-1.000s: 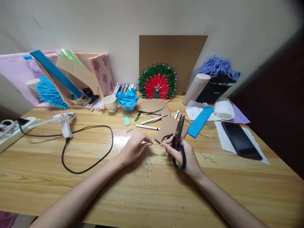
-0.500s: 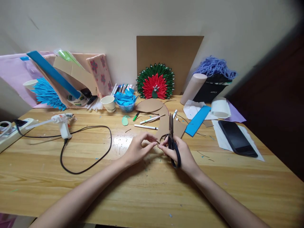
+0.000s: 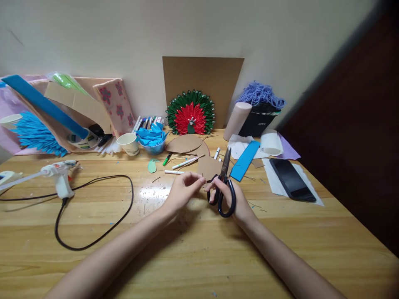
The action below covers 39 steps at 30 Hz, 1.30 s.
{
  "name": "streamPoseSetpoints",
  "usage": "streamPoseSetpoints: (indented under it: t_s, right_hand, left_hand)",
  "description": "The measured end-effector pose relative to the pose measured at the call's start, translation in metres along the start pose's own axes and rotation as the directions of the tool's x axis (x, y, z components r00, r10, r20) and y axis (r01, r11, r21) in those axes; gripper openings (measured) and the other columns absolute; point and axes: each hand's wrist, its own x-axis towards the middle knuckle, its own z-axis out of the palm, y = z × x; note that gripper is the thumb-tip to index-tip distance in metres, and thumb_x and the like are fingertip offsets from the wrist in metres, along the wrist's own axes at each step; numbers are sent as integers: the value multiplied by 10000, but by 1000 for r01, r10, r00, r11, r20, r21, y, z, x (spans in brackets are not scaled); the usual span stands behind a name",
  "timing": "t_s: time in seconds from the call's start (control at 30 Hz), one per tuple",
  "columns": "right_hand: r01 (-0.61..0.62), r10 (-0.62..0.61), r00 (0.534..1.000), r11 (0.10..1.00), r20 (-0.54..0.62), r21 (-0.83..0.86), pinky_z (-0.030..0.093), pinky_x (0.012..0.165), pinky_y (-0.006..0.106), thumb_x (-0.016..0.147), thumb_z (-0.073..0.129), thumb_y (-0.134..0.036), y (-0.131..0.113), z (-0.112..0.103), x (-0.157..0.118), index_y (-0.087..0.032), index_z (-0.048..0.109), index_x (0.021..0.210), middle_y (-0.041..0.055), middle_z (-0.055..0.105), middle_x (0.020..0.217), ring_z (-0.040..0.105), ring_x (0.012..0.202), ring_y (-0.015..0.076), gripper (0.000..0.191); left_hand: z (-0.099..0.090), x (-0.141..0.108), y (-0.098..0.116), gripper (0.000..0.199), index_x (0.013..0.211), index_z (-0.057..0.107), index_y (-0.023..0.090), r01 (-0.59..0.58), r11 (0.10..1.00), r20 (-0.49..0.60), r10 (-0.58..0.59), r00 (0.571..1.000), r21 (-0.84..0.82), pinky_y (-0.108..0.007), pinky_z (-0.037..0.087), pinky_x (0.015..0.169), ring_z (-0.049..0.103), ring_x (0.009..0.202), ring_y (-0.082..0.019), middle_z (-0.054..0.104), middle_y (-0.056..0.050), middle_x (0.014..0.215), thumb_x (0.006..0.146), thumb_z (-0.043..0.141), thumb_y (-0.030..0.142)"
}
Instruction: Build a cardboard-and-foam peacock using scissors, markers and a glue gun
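Black-handled scissors (image 3: 227, 182) rest in my right hand (image 3: 238, 201), blades closed and pointing up, away from me. My left hand (image 3: 183, 192) is in a pinch just left of them, thumb against fingertips; whatever it holds is too small to name. The fingertips of both hands are close together but apart. Behind them lie a cardboard piece (image 3: 209, 165) and a cardboard oval (image 3: 184, 144), with thin brown trimmings around. White markers (image 3: 183, 162) and a green marker (image 3: 167, 159) are to their left.
A glue gun (image 3: 62, 180) with its looping cord is on the left. At the back stand a paper cup (image 3: 128, 144), a bowl of blue pieces (image 3: 152, 141) and a red-green fan-shaped craft (image 3: 190, 114). A phone (image 3: 292, 179) lies at right beside a blue strip (image 3: 245, 161).
The camera view has shifted to the right. In my right hand the scissors have turned, tips tilting rightward and handles swung out, and the fingertips of my hands have drawn slightly apart.
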Motion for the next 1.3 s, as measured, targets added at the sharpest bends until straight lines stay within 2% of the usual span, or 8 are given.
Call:
streamPoseSetpoints:
  t_s: [0.07, 0.13, 0.23, 0.33, 0.63, 0.83, 1.17, 1.3]
  right_hand:
    - [-109, 100, 984, 992, 147, 56, 465, 491, 246, 734, 427, -719, 3, -4, -1, -165, 502, 786, 5, 585, 607, 545, 453, 109, 562]
    - [-192, 168, 941, 980, 294, 54, 478, 494, 269, 693, 327, -804, 5, -7, -4, -165, 496, 812, -2, 558, 599, 536, 440, 112, 671]
    - [-179, 186, 882, 982, 433, -56, 477, 508, 270, 678, 287, -827, 5, -11, -12, -167, 479, 856, -24, 504, 584, 527, 462, 112, 710]
    - [-128, 184, 858, 981, 479, -148, 453, 485, 249, 670, 278, -833, 0, -10, -18, -171, 448, 845, -38, 466, 577, 498, 455, 101, 706]
    - [-107, 191, 865, 974, 465, -201, 397, 368, 207, 623, 332, -849, 1, -7, -16, -186, 411, 764, -81, 392, 505, 380, 354, 59, 682]
    - [-85, 181, 871, 971, 457, -224, 370, 323, 185, 627, 360, -838, 4, -8, -14, -189, 402, 743, -88, 381, 482, 357, 322, 46, 661]
    - [-89, 162, 900, 977, 405, -194, 351, 276, 158, 670, 463, -757, 19, -6, -11, -199, 406, 777, -115, 344, 461, 311, 295, 34, 571]
    - [-101, 164, 921, 977, 353, -189, 336, 262, 151, 644, 519, -741, 20, -3, -12, -200, 422, 775, -115, 341, 461, 313, 298, 35, 566]
  left_hand:
    - [-6, 2, 11, 257, 737, 611, 124, 23, 998, -12, -22, 1000, 62, -248, 438, 645, 553, 640, -115, 610, -14, 677, 676, 684, 363]
    - [-11, 4, 20, 238, 732, 624, 120, 30, 994, -8, -30, 1000, 103, -241, 430, 654, 543, 643, -108, 607, -12, 669, 676, 681, 344]
    - [-20, 5, 30, 238, 760, 640, 125, 31, 989, 4, -32, 999, 147, -234, 418, 651, 527, 645, -99, 610, -10, 692, 695, 660, 352]
    - [-26, 6, 34, 233, 733, 638, 135, 32, 982, 7, -34, 999, 188, -226, 408, 634, 510, 636, -92, 602, -3, 690, 702, 644, 366]
    - [-28, 7, 35, 236, 666, 622, 130, 113, 940, 10, -123, 992, 322, -217, 353, 542, 440, 536, -77, 524, 24, 576, 677, 620, 365]
    - [-30, 6, 38, 266, 634, 598, 130, 119, 916, 28, -140, 990, 382, -218, 295, 511, 402, 503, -75, 466, 42, 520, 682, 599, 392]
    - [-35, 11, 34, 264, 662, 625, 133, 110, 925, 46, -135, 990, 364, -224, 327, 542, 449, 544, -95, 517, 22, 569, 671, 602, 396]
    - [-42, 11, 40, 248, 675, 641, 141, 97, 914, 60, -131, 990, 393, -219, 320, 540, 465, 571, -99, 557, 8, 610, 680, 603, 386]
